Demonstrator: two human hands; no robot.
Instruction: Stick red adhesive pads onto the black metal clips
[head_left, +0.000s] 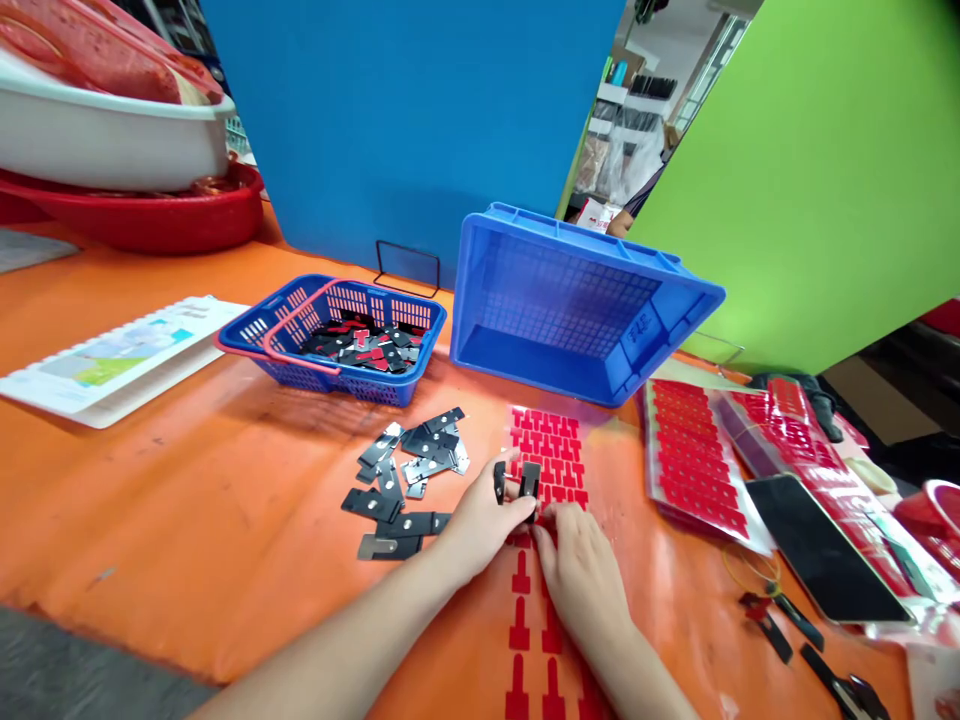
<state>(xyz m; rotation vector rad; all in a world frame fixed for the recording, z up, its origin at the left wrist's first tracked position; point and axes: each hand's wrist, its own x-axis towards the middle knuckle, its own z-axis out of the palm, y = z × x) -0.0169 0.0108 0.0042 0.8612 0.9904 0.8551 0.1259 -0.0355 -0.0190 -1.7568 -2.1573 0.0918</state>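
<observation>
Both hands on a sticker sheet, near edge of desk
Left hand [484,520] pinches a black metal clip [529,480] over the red sticker sheet [547,450]; right hand [581,565] fingers closed, pressing sheet; loose clips [409,470] left unstuck; some finished in small basket [337,335].

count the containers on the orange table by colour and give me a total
Blue: 2, the small handled basket and the tipped crate.
White: 1, the tub.
Red: 1, the basin under the tub.
Total: 4
</observation>
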